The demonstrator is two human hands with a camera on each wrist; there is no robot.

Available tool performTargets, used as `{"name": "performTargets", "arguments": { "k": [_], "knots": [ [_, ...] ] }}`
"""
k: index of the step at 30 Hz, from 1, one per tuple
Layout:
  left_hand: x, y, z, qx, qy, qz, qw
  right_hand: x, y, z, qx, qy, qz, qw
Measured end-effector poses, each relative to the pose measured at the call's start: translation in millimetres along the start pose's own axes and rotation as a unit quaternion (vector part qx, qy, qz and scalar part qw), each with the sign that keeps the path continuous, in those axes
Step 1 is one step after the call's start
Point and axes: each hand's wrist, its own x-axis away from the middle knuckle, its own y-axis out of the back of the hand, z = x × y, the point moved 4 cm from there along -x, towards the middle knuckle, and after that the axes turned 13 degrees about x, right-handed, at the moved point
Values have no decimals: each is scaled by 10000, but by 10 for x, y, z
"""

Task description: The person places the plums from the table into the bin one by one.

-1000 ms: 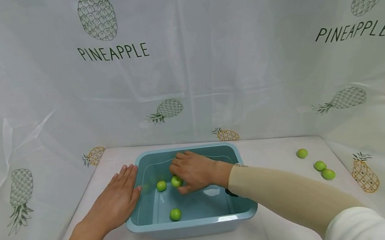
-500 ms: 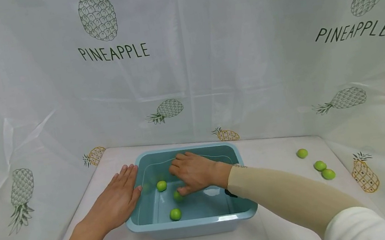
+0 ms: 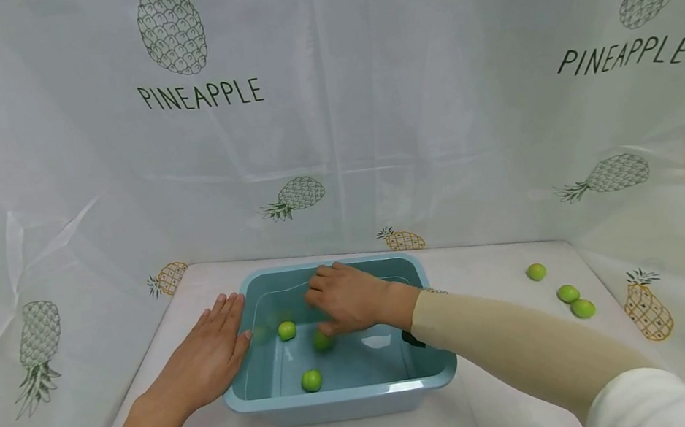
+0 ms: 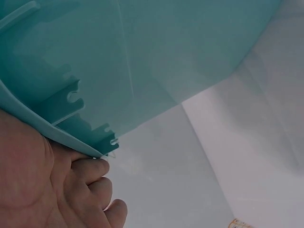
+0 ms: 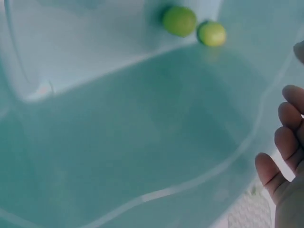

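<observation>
A blue plastic basin (image 3: 343,395) stands on the table. Laid along its left rim is my left hand (image 3: 204,352), fingers straight in the head view; the left wrist view shows its palm (image 4: 23,166) against the rim. Over the basin's far middle hovers my right hand (image 3: 355,300), back upward. In the right wrist view its fingers (image 5: 285,142) are loosely bent, with nothing seen between them. One green lime (image 3: 323,340) lies in the basin just below the right thumb, slightly blurred. Another lime (image 3: 287,331) is further left, and a third lime (image 3: 311,380) near the front wall.
Three more limes lie on the white-covered table at the right: one lime (image 3: 536,271) apart, and two close together, a nearer lime (image 3: 583,309) and a lime (image 3: 569,294) behind it. A pineapple-printed sheet (image 3: 370,128) hangs behind and beside the table.
My right hand has let go of a lime, which dropped from the fingers to the basin floor and shifted slightly right. The hand has moved slightly up and right; the left hand is unchanged.
</observation>
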Motion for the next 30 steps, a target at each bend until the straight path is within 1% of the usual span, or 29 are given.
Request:
{"name": "performTargets", "arguments": {
  "k": [3, 8, 12, 16, 19, 21, 23, 26, 30],
  "knots": [
    [0, -6, 4, 11, 34, 12, 10000, 83, 119, -117, 1, -124, -240, 9996],
    [0, -10, -1, 23, 82, 25, 10000, 279, 322, -389, -194, -461, -902, 9947],
    [2, -9, -12, 50, 59, 33, 10000, 514, 423, -641, -250, -846, -1335, 9871],
    [10, -10, -18, 98, 28, 45, 9999, 814, 436, -888, -199, -1358, -1603, 9775],
    [20, -15, -21, 112, 33, 57, 9999, 1063, 375, -1043, 16, -1767, -1895, 9658],
    [24, -20, -23, 111, 44, 63, 9999, 1228, 305, -1119, 245, -2034, -2116, 9556],
    [26, -21, -25, 109, 51, 66, 9999, 1379, 213, -1168, 447, -2274, -2173, 9482],
    [23, -16, -28, 90, 65, 73, 9999, 1559, 23, -1191, 585, -2497, -2000, 9456],
    [14, -6, -27, 50, 58, 83, 9999, 1712, -315, -1129, 612, -2594, -1602, 9504]
  ]
}}
